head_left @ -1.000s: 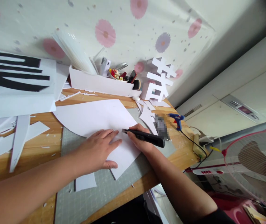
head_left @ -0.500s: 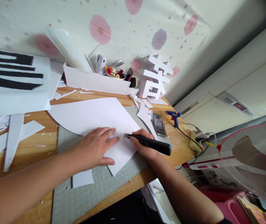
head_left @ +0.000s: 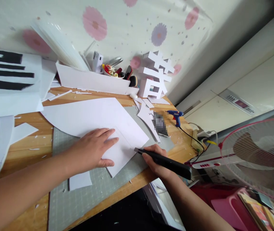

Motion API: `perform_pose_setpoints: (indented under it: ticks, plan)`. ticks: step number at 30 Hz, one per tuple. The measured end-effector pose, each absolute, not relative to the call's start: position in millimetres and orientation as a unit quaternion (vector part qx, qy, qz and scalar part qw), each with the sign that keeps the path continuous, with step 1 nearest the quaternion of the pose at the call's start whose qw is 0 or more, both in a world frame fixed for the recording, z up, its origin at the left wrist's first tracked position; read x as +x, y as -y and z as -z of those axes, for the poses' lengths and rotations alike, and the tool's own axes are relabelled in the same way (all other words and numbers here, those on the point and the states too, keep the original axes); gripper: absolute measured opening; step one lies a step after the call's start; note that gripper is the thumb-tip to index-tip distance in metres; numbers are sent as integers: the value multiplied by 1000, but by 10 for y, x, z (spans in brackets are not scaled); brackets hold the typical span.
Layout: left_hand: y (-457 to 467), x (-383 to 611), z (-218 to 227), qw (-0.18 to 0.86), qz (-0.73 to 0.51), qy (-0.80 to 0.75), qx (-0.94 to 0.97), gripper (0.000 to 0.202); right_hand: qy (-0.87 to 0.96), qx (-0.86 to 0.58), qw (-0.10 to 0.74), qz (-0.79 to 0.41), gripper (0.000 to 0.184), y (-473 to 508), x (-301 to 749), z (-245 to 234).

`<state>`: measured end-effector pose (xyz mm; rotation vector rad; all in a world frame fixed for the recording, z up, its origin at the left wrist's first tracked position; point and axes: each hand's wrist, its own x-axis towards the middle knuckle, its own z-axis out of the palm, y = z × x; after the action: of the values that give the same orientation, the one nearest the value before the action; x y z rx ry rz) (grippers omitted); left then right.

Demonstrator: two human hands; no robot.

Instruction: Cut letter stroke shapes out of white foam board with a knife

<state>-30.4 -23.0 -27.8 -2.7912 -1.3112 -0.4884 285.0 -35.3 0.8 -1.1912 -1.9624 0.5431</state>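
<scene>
A large white foam board sheet point(head_left: 96, 112) with a curved left edge lies over a grey-green cutting mat point(head_left: 84, 205). My left hand point(head_left: 95, 147) rests flat on the sheet, fingers spread. In my right hand point(head_left: 155, 157) is a black utility knife point(head_left: 168, 163), its blade end at the sheet's lower right edge. A faint line runs across the board up from the blade. Partly under my left wrist, a small white offcut point(head_left: 80, 181) lies on the mat. A curved white strip point(head_left: 148, 118) is at the sheet's right.
A blue glue gun point(head_left: 175, 116) with a cord lies at the table's right, by a pixelated item point(head_left: 161, 124). Behind stand a white 3D character point(head_left: 156, 75) and a long white tray point(head_left: 91, 81) of supplies. White scraps point(head_left: 4, 141) lie left; a fan point(head_left: 254, 154) stands right.
My right hand has drawn the knife down and to the right, to the sheet's edge, and a thin line now shows behind it. My left hand stays on the board. The view has shifted slightly.
</scene>
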Motion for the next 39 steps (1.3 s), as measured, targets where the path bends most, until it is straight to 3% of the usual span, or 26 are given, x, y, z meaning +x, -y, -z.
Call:
perform_pose_setpoints:
  ticks: [10, 14, 19, 26, 35, 39]
  plan:
    - [243, -297, 242, 17, 143, 418, -897, 78, 739, -478, 412, -235, 5, 452, 2901, 68]
    - [246, -313, 247, 18, 150, 410, -899, 75, 655, -515, 495, -247, 8, 348, 2892, 145]
    - [278, -353, 284, 31, 157, 398, -903, 68, 524, -536, 548, -370, 21, 26, 2791, 159]
    - [261, -408, 318, -11, 172, 420, -891, 46, 433, -525, 602, -417, 24, -143, 2602, 82]
    - [270, -447, 339, -18, 183, 415, -891, 38, 430, -480, 590, -486, 36, 233, 2560, 49]
    - [250, -458, 315, -24, 153, 394, -906, 42, 473, -451, 529, -542, 47, 172, 2529, -71]
